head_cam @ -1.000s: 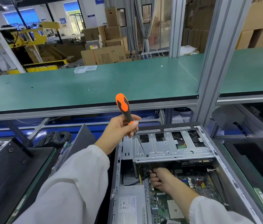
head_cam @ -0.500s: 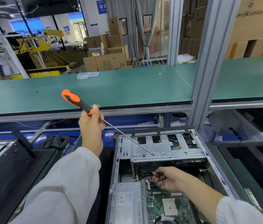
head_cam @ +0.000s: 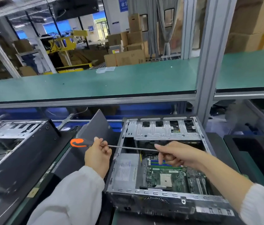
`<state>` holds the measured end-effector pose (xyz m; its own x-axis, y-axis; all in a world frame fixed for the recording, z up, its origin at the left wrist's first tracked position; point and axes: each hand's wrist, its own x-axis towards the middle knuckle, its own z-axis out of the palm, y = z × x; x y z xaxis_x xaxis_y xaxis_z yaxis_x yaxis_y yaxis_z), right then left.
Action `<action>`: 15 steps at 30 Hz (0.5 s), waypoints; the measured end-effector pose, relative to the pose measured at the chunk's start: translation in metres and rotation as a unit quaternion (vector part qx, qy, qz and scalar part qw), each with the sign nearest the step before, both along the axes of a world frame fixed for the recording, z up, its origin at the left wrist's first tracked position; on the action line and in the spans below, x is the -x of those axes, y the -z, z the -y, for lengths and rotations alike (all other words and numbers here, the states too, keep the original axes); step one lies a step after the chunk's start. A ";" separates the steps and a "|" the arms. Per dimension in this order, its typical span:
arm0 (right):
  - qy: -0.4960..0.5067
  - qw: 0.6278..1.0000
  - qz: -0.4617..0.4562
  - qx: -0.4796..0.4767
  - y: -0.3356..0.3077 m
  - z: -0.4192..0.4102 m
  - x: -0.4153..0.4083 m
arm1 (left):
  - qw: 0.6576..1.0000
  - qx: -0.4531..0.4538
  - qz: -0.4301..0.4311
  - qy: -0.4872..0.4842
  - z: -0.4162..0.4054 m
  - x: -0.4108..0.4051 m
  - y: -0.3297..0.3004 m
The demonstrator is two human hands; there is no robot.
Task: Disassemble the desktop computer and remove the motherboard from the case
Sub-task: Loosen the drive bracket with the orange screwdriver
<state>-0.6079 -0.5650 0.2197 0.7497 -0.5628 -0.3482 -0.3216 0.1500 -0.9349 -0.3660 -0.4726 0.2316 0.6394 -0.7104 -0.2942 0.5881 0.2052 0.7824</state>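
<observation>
The open desktop case (head_cam: 160,194) lies flat in front of me, side panel off. Inside it the green motherboard (head_cam: 175,177) shows at the right, a grey power supply (head_cam: 125,171) at the left and a silver drive cage (head_cam: 163,129) at the far end. My left hand (head_cam: 98,155) grips an orange-and-black screwdriver (head_cam: 79,142), held level above the case's left edge. My right hand (head_cam: 175,154) hovers over the motherboard and pinches the far end of the screwdriver's metal shaft. The tip is hidden under those fingers.
A second dark case (head_cam: 14,153) lies at the left. A removed dark side panel (head_cam: 95,125) leans between the two cases. Black foam trays (head_cam: 258,151) sit at the right. A green shelf (head_cam: 111,83) spans above, carried by a grey aluminium post (head_cam: 209,62) just behind the case.
My left hand lowered and swung the screwdriver from upright to level. My right hand came up out of the case and took hold of the shaft's end. The view tilted down.
</observation>
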 end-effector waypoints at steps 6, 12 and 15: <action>-0.058 0.995 0.036 0.070 -0.007 -0.077 -0.012 | 1.000 -0.013 0.013 0.007 -0.072 0.011 0.005; -0.068 0.990 0.087 0.089 0.018 -0.180 -0.052 | 0.987 0.010 0.159 -0.003 -0.150 0.051 0.025; -0.070 0.988 0.111 0.080 0.030 -0.228 -0.066 | 0.975 0.038 0.217 0.004 -0.202 0.033 0.028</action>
